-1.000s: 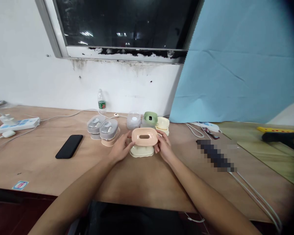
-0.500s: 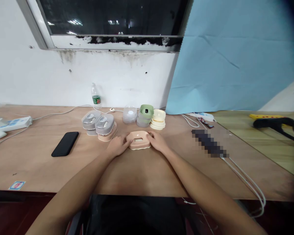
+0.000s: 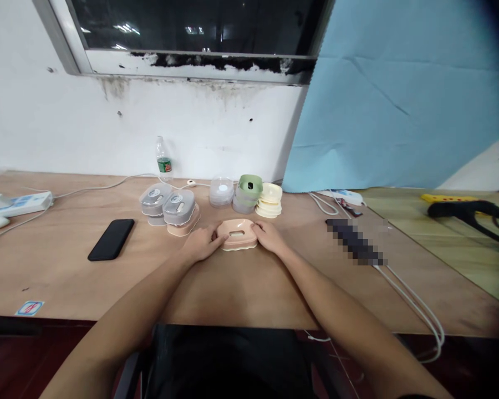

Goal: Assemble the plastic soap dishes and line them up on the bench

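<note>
A pale pink plastic box part with rounded corners lies on the table in front of me. An elongated slot shows in its sunken top, and a wavy cream edge runs along its bottom. My left hand grips its left side, thumb on the near left rim and fingers mostly hidden behind. At the right end, my right hand holds it with the fingertips at the rim. Left of my hands stand grey boxes with clear lids, the nearer one on a pink part.
Behind are clear round-cornered parts, a green part and stacked cream parts. A black phone lies left, a bottle stands by the wall. Power strips and white cables lie at the sides.
The view has shifted slightly, so the table's things sit a little higher in the picture. Both hands keep their hold on the pink part, with no other clear movement.
</note>
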Demonstrator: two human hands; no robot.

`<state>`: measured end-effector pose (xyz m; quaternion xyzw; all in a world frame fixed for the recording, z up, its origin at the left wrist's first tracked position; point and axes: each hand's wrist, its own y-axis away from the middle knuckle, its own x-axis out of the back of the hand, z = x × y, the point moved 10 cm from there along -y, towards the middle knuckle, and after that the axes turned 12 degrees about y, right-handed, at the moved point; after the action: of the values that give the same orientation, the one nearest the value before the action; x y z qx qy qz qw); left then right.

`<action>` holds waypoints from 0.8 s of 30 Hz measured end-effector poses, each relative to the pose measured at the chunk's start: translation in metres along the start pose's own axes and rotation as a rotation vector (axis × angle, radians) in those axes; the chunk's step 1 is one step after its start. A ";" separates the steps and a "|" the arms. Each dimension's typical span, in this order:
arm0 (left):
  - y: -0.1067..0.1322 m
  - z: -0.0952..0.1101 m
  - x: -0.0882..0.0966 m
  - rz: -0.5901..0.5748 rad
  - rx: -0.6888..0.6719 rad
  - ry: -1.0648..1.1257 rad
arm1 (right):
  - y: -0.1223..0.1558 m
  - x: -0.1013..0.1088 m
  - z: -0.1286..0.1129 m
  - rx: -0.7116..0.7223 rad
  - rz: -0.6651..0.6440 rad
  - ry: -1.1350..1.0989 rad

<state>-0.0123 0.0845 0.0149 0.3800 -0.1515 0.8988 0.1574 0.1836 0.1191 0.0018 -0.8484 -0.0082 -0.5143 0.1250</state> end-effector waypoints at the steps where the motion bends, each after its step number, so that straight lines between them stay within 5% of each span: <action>1: 0.000 0.000 0.000 0.000 0.002 0.001 | 0.000 0.000 0.000 0.002 0.000 0.002; 15: -0.002 -0.006 0.002 0.026 -0.012 -0.022 | 0.002 0.000 -0.006 0.000 -0.026 -0.023; 24: -0.002 -0.013 0.006 0.030 0.024 -0.075 | -0.008 -0.017 -0.014 0.001 -0.223 0.035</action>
<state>-0.0238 0.0927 0.0110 0.4128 -0.1521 0.8880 0.1336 0.1618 0.1259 -0.0054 -0.8331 -0.1007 -0.5396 0.0677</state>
